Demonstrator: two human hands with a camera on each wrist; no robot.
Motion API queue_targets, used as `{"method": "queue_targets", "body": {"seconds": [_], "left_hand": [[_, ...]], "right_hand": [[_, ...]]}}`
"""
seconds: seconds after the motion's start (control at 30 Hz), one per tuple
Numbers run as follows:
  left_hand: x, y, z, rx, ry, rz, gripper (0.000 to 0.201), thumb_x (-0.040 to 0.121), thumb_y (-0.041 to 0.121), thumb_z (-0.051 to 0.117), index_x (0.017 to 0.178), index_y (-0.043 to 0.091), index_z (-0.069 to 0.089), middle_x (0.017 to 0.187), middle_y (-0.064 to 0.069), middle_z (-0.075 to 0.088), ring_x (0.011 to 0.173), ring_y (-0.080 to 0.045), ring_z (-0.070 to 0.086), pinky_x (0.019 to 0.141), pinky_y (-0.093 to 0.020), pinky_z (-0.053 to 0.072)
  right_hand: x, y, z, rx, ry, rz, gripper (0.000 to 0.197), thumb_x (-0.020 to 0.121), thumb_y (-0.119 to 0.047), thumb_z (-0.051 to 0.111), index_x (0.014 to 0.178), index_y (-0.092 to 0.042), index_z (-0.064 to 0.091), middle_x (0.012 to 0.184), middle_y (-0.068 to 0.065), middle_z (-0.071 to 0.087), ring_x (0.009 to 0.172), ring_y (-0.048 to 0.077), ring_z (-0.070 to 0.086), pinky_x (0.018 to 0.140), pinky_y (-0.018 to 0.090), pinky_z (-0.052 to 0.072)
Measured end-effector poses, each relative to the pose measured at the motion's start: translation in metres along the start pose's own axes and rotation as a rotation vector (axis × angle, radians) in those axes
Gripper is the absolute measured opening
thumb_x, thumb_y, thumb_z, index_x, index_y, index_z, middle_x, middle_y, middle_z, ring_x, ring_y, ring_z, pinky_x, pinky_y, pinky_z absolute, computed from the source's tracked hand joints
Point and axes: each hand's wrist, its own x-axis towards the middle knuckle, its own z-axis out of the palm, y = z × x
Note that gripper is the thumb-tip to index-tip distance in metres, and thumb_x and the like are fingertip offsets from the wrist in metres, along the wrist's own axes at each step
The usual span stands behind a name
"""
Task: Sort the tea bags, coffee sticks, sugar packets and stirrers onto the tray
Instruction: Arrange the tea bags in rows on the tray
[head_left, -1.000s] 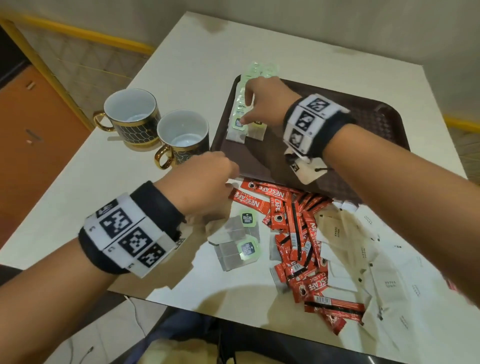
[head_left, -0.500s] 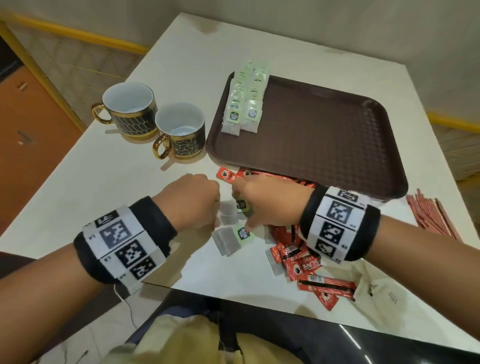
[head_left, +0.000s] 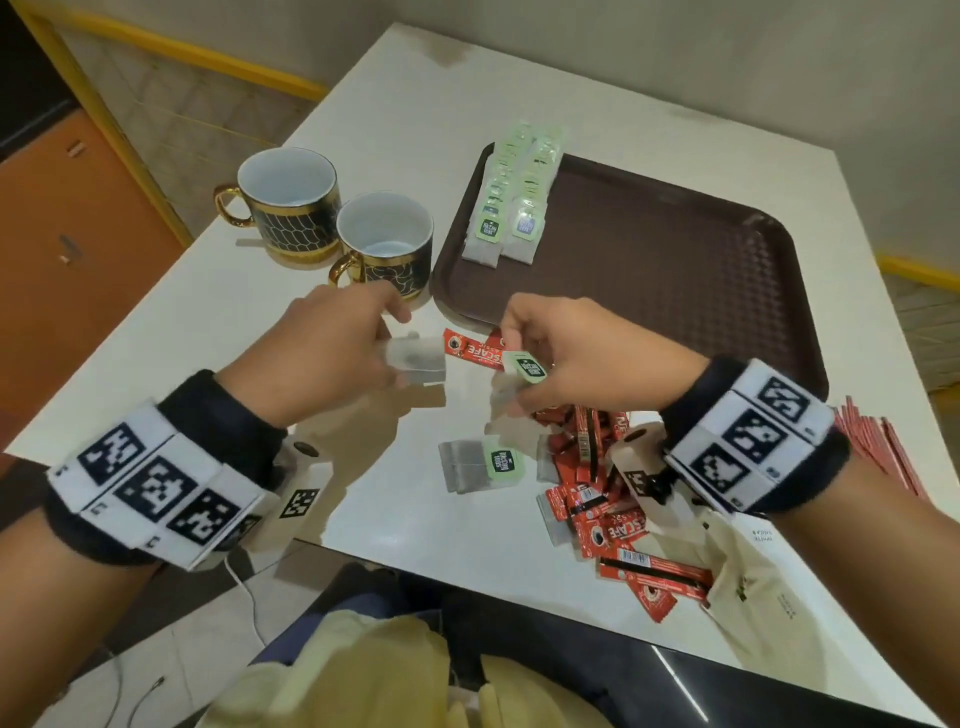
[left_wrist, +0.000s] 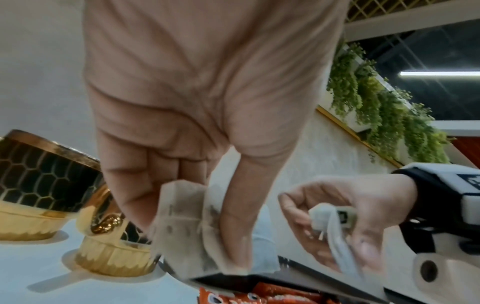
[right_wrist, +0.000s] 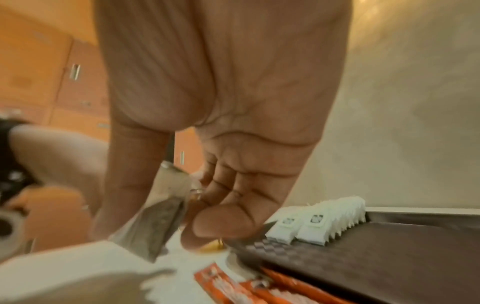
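Two limp, feather-light paper tea bags (head_left: 415, 358) hang near the brown plastic tray (head_left: 675, 291), one pinched in each hand. My left hand (head_left: 322, 348) grips the pouch; my right hand (head_left: 576, 353) clamps the green tag end (head_left: 527, 368), the firmer hold, I judge.

Just ahead of both hands the brown tray (head_left: 675, 291) lies mostly bare, open to a hand coming over its near rim; only its far-left edge is taken, by two rows of tea bags (head_left: 511, 208). Ahead of the left hand (head_left: 317, 358), two mugs (head_left: 337, 228) stand upright close together, just left of the tray, blocking a low sweep that way. Below and behind the right hand (head_left: 582, 358), a heap of red coffee sticks (head_left: 602, 493) and white sugar packets (head_left: 753, 587) covers the table. A loose tea bag (head_left: 480, 465) lies between the wrists. Stirrers (head_left: 883, 447) lie outside the right wrist.
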Motion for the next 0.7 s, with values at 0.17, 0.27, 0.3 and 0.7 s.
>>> {"method": "queue_targets", "body": {"seconds": [0.17,0.27,0.3,0.7], "left_hand": [[-0.002,-0.007,0.002,-0.162,0.115,-0.009,0.035,0.073,0.025,0.083,0.104,0.020,0.067,0.099,0.001,0.068,0.084,-0.016,0.058,0.067,-0.027,0.042],[-0.002,-0.007,0.007,-0.270,0.137,-0.019,0.022,0.075,0.027,0.081,0.093,0.020,0.070,0.090,0.005,0.067,0.078,-0.007,0.058,0.061,-0.019,0.038],[-0.002,-0.008,0.008,-0.305,0.138,-0.022,0.019,0.075,0.028,0.081,0.090,0.021,0.070,0.088,0.007,0.066,0.077,-0.005,0.057,0.061,-0.019,0.038],[0.001,-0.002,-0.006,-0.905,0.112,-0.136,0.019,0.079,0.025,0.076,0.094,0.020,0.066,0.100,0.001,0.068,0.094,-0.011,0.062,0.079,-0.025,0.053]], "right_hand": [[-0.008,-0.017,0.022,-0.080,-0.192,-0.041,0.049,0.066,-0.038,0.086,0.096,-0.021,0.052,0.093,-0.006,0.059,0.076,0.011,0.054,0.065,0.030,0.048],[-0.004,-0.015,0.039,-0.164,-0.255,-0.029,0.060,0.065,-0.045,0.085,0.109,-0.023,0.051,0.107,-0.006,0.053,0.090,0.012,0.050,0.074,0.030,0.048],[-0.003,-0.015,0.040,-0.144,-0.245,-0.026,0.061,0.067,-0.046,0.083,0.113,-0.022,0.051,0.109,-0.006,0.052,0.092,0.012,0.050,0.076,0.028,0.047],[0.008,-0.014,0.053,-0.348,-0.269,-0.027,0.016,0.083,-0.026,0.071,0.090,-0.019,0.058,0.091,-0.004,0.052,0.083,0.018,0.050,0.068,0.029,0.042]]}}
